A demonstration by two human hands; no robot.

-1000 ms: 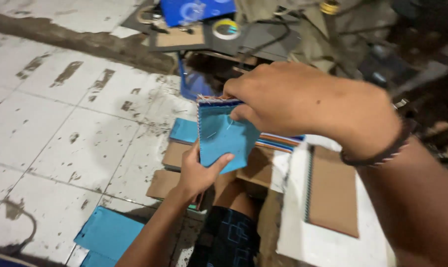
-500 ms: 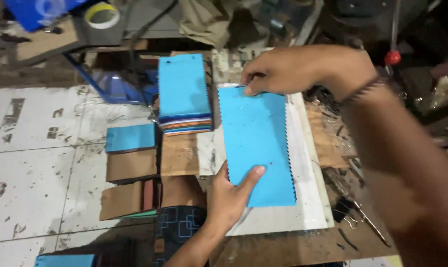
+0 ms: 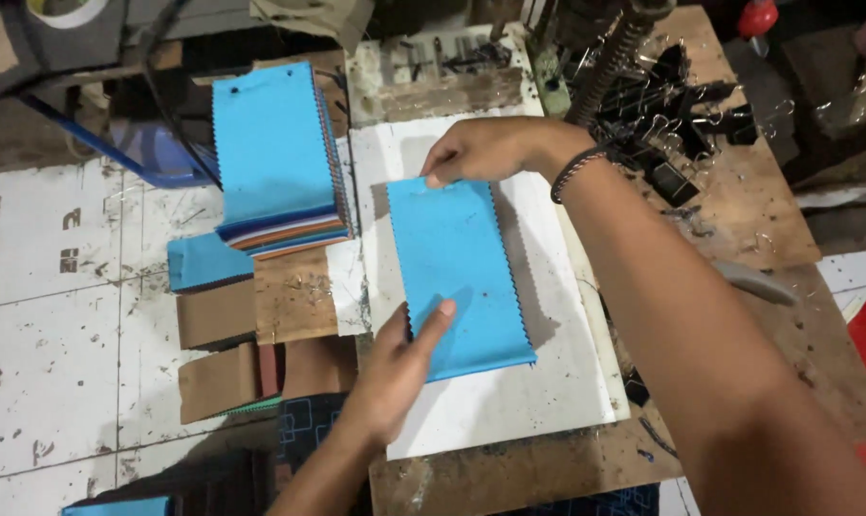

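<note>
Blue fabric tops the stack of swatches (image 3: 278,158) lying well left of both hands, with brown card pieces (image 3: 215,313) below it. The left hand (image 3: 400,368) rests flat and open, its thumb pressing the near left edge of a blue swatch (image 3: 460,272). This swatch lies on the white board (image 3: 557,382). Beyond it, the right hand (image 3: 481,150) pinches the swatch's far edge with curled fingers. The swatch looks to be in the squaring-up stage; the next move calls for steady, even pressure.
</note>
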